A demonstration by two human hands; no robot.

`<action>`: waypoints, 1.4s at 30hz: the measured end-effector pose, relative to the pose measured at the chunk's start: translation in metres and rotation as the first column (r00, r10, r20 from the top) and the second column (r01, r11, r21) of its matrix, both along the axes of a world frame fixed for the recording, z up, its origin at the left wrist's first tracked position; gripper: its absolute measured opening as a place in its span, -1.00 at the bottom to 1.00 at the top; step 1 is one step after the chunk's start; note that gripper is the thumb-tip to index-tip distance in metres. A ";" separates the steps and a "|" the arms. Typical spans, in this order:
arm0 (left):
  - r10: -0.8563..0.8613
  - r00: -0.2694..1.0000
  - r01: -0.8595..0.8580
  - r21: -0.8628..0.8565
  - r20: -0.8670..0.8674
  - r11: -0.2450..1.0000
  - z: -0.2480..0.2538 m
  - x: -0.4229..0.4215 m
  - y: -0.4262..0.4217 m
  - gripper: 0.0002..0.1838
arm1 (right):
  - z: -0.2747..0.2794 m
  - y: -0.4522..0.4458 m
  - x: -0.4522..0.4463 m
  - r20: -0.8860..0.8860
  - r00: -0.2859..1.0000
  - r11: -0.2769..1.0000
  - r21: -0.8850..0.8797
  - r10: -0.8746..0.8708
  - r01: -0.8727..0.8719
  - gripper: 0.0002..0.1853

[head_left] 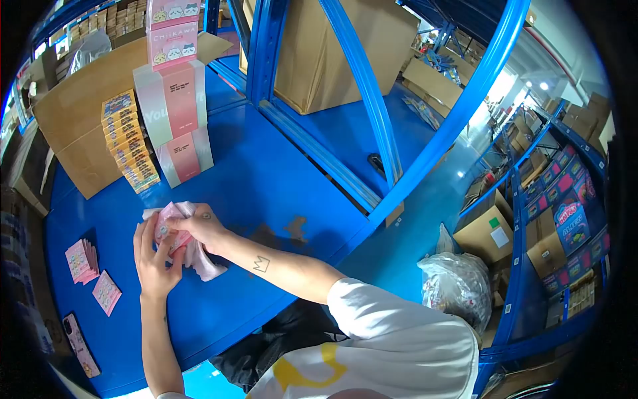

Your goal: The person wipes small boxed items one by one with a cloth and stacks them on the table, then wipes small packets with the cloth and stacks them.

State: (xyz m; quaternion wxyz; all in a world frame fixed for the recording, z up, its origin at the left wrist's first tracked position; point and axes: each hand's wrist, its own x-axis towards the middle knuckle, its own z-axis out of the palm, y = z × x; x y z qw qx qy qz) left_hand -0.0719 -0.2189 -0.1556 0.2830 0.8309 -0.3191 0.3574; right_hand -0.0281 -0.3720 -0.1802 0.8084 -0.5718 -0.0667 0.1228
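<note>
A small flat pink packet (163, 229) with a printed front is held between my two hands over the blue table. My left hand (157, 263) closes on its near and left side, fingers curled around the edge. My right hand (203, 228) grips it from the right, its thumb and fingers pressed on the packet. Beneath both hands lies a crumpled pale pink and white cloth (207, 264). Left of my hands are a fanned stack of pink packets (81, 261) and a single pink packet (107, 292), flat on the table.
A phone in a pink case (81, 346) lies near the left edge. Behind my hands stand stacked yellow boxes (129, 143), white and pink boxes (183, 156) and an open carton (76, 126). Blue rack posts (362, 86) rise at the right. A stuffed clear bag (455, 286) sits beyond.
</note>
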 end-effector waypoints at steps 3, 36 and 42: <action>-0.009 0.999 0.013 -0.085 0.041 0.996 0.002 -0.005 -0.003 -0.63 | -0.004 -0.001 0.003 0.012 0.993 0.980 0.164 0.113 -0.114 -0.64; -0.034 0.999 0.033 -0.034 -0.030 0.999 -0.004 -0.013 -0.006 -0.09 | -0.001 0.017 -0.007 0.024 0.997 0.968 0.239 0.074 -0.078 -0.81; 0.032 0.999 -0.031 0.224 -0.004 0.974 -0.008 -0.008 -0.015 -0.24 | 0.026 0.005 -0.026 -0.093 0.959 0.800 0.577 0.267 -0.167 -0.81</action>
